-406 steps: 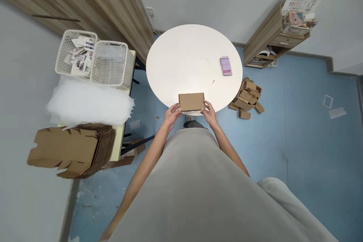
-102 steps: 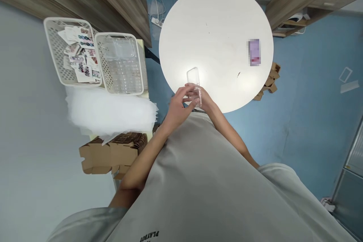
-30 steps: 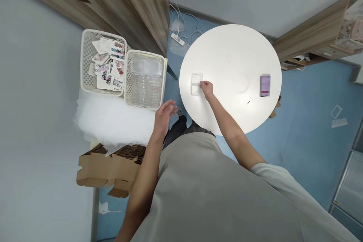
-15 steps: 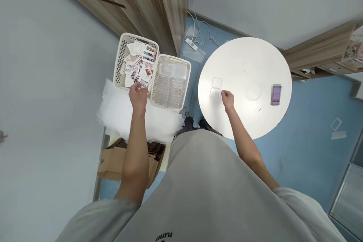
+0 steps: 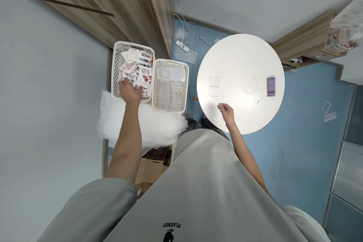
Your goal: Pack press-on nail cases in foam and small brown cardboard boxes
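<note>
My left hand (image 5: 130,91) reaches into the near side of a cream perforated basket (image 5: 115,66), its thumb and fingers apart over the cards. White cards (image 5: 138,69) bearing small coloured pieces lie heaped there; what the pieces are is too small to tell. Above the round white table (image 5: 241,51), my right hand (image 5: 227,114) hangs with loosely bent fingers and nothing visible in them. Just beyond it rests a small clear plastic box (image 5: 214,86), hinged open with its two halves flat on the tabletop.
A second cream basket (image 5: 186,83) holds rows of clear plastic boxes (image 5: 171,89). White wrapping (image 5: 161,123) lies in front of both baskets, with cardboard boxes (image 5: 150,170) below. A purple pixelated object (image 5: 271,86) is at the table's right. A power strip (image 5: 182,46) and cables lie on the floor.
My left hand has lowered onto the cards and its fingers have spread. My right hand has drawn back from the clear box toward my body. The view has shifted a little.
</note>
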